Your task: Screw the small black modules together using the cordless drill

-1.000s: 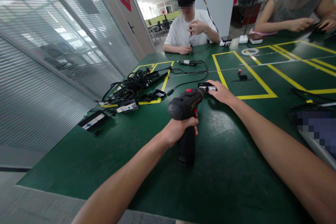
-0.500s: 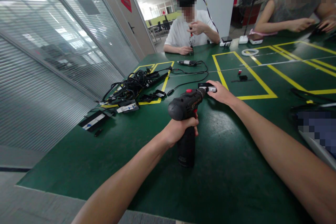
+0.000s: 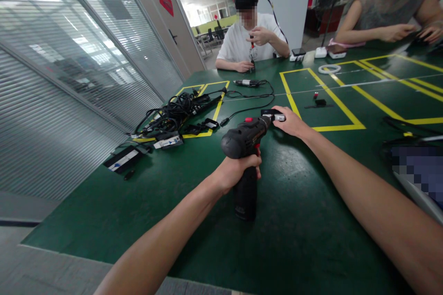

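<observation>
My left hand [image 3: 238, 170] is wrapped round the handle of a black cordless drill [image 3: 242, 140] with a red trigger and a red switch on top. Its chuck points away from me and to the right, up against a small black box with a white label [image 3: 278, 117]. My right hand [image 3: 289, 121] grips that box from the right side and holds it on the green table [image 3: 294, 203]. The drill's body hides the tip of the bit, so I cannot tell whether it touches the box.
Tangled black cables [image 3: 183, 108] and a power strip lie to the left, near a labelled black box [image 3: 123, 159]. A corded electric screwdriver [image 3: 246, 83] lies farther back. Two people sit across the table. A white tape roll [image 3: 329, 69] is at the back right.
</observation>
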A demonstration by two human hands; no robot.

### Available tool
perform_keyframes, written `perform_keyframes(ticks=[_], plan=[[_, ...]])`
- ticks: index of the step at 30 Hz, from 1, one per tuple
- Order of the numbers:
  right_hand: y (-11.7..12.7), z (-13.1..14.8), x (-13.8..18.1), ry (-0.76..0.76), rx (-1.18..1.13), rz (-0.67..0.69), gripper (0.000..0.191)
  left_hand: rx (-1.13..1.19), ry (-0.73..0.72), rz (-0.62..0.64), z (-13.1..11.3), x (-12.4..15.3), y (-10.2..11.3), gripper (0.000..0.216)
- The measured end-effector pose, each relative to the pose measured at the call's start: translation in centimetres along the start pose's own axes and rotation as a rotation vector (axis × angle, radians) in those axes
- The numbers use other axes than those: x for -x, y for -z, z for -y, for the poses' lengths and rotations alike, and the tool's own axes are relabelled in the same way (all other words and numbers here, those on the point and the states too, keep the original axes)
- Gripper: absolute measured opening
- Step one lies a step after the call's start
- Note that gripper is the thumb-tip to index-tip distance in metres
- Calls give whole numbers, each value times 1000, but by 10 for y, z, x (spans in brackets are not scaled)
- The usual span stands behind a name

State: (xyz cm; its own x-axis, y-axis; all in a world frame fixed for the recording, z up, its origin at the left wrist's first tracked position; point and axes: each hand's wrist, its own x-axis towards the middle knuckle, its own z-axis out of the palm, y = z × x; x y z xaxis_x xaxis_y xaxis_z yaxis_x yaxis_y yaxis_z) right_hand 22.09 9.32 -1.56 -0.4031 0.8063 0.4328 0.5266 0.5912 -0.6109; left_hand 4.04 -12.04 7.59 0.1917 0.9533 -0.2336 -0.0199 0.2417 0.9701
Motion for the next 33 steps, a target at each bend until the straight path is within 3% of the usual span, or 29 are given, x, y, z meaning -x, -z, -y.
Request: perform_keyframes(ticks=[33], plan=[[0, -2, 1, 19, 13, 20, 55, 28, 10, 2, 1, -1, 1, 19]])
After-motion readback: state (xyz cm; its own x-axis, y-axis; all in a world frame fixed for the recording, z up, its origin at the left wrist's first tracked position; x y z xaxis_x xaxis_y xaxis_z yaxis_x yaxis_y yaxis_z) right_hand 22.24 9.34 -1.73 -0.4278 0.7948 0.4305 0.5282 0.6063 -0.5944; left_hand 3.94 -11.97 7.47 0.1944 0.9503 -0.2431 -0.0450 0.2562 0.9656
